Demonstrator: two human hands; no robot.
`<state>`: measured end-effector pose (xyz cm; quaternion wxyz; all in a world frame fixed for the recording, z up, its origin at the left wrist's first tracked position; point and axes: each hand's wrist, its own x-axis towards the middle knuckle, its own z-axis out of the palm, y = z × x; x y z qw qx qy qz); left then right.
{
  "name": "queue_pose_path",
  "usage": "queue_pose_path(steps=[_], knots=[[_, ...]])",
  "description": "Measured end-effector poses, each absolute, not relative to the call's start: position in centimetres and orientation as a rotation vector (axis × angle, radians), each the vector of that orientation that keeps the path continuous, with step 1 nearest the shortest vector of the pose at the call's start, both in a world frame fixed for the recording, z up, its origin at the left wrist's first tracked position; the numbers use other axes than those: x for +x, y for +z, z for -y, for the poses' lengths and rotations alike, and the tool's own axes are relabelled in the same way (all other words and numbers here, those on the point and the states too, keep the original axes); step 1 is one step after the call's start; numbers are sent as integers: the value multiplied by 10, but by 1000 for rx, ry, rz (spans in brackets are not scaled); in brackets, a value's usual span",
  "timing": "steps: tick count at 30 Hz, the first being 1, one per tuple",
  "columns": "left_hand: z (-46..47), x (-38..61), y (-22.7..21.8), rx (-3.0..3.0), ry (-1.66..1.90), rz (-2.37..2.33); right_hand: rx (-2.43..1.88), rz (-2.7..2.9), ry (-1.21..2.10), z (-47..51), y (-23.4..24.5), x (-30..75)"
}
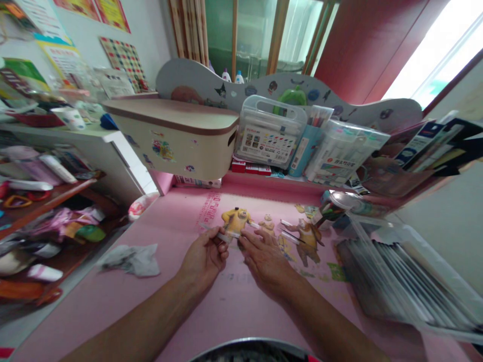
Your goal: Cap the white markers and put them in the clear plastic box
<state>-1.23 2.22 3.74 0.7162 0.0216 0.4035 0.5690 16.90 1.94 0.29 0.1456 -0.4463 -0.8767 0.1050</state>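
Note:
My left hand [207,255] is closed in a pinch around a slim whitish pen [223,235] above the pink desk. At the pen's right end, my right hand [266,259] meets it with thumb and index fingertips, the other fingers stretched out over the desk. Blur hides the pen's fine detail. Beyond my right hand lie a white pen piece [286,222] and a thin dark-and-white pen [292,238], on a printed picture of cartoon bears [307,241]. A crumpled grey-white tissue [132,260] rests to the left of my hands.
On the right, an open clear plastic box [411,322] holds many slim rods. A lidded beige bin [181,151], a clear marker case [269,136] and a second pen case [343,156] stand on the back shelf. A pen cup [335,208] sits below them.

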Motion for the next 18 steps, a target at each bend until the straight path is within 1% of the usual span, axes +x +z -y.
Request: queue_pose_path(steps=[12,18], knots=[[-23,-11,27,83,1217,-896,-1225,2433,189,-22,-1,166],[-22,-9,27,99,1197,-904,-1211,2473,204,-20,3,167]])
